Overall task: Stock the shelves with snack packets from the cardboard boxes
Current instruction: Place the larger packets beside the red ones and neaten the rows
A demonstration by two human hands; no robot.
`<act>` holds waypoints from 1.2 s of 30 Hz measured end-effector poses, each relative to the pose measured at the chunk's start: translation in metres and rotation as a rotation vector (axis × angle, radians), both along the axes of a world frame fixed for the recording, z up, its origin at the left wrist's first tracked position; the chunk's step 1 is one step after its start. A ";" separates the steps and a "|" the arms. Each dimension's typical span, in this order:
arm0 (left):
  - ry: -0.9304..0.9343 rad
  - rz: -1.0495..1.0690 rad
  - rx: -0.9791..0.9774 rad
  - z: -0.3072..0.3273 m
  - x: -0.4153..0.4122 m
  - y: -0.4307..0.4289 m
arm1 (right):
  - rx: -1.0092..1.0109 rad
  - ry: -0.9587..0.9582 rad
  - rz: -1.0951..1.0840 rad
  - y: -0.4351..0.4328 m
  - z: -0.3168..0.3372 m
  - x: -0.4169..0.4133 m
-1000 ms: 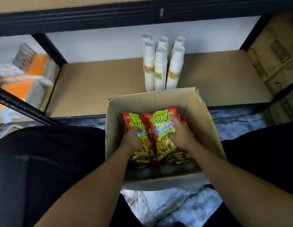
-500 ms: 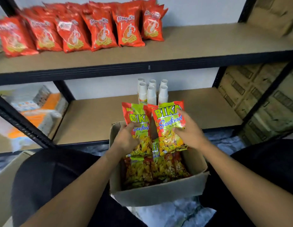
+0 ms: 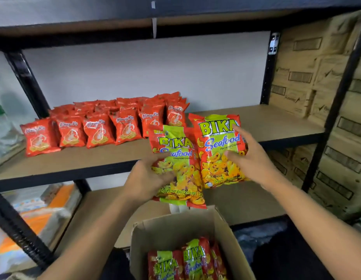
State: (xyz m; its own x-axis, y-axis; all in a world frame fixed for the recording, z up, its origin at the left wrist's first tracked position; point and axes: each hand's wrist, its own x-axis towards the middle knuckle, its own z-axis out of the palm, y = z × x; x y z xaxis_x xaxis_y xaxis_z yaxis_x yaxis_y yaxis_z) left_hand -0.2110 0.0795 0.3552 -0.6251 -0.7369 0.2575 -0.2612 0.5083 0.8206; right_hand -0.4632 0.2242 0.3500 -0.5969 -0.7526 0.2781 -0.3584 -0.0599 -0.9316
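Cardboard box (image 3: 226, 235) at bottom centre holds boxed packets (image 3: 187, 261) (more to stock). Mid-frame, left hand (image 3: 145, 178) grips the left-hand packet (image 3: 179, 150) and right hand (image 3: 254, 158) the right-hand packet (image 3: 218, 136), fingers curled round them. Beyond, the shelf (image 3: 276, 122) carries red packets (image 3: 98, 130) centre-left only.

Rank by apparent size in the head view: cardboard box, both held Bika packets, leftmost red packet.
1. cardboard box, partly cut off
2-3. right-hand Bika packet and left-hand Bika packet, alike
4. leftmost red packet, though farther away
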 end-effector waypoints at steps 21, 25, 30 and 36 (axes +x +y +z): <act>0.219 -0.041 -0.067 0.063 -0.270 -0.131 | -0.087 0.097 -0.251 -0.105 0.071 -0.239; 0.223 0.005 -0.071 0.056 -0.307 -0.163 | -0.058 0.124 -0.247 -0.148 0.065 -0.273; 0.196 0.053 -0.102 0.044 -0.346 -0.194 | -0.041 0.134 -0.249 -0.197 0.055 -0.301; 0.100 0.182 -0.193 0.032 -0.377 -0.209 | -0.076 0.118 -0.272 -0.248 0.047 -0.316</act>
State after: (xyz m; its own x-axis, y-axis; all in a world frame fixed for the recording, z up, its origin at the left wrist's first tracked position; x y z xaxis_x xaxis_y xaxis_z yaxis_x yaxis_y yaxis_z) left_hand -0.5878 -0.1292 0.3873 -0.4511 -0.7661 0.4578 -0.2852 0.6098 0.7395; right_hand -0.7794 -0.0236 0.3966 -0.7341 -0.5436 0.4069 -0.4762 -0.0150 -0.8792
